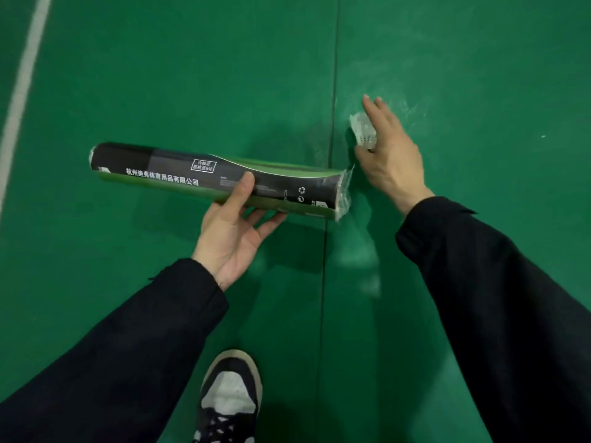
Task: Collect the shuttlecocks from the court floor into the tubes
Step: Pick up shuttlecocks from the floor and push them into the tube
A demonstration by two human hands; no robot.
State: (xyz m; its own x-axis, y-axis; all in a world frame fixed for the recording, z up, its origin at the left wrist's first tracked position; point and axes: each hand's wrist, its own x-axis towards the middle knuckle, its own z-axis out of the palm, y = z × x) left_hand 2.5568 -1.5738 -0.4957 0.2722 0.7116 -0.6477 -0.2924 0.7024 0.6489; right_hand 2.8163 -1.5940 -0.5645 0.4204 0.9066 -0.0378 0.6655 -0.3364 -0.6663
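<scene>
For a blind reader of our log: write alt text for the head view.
Seen from above, a person's right hand reaches down onto a white shuttlecock on the green court floor, while the left hand holds a black and green tube level, its end near the shuttlecock. One shoe shows below.

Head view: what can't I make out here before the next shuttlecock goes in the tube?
- Shuttlecock: the right hand covers its cork end, and motion blur softens it, so grip and floor contact are unclear.
- Tube: seen side-on, so its contents and open end are hidden; the left hand covers part of it.
- Shoe: cut off by the bottom edge.
- Small fleck on the floor: too small to identify.
</scene>
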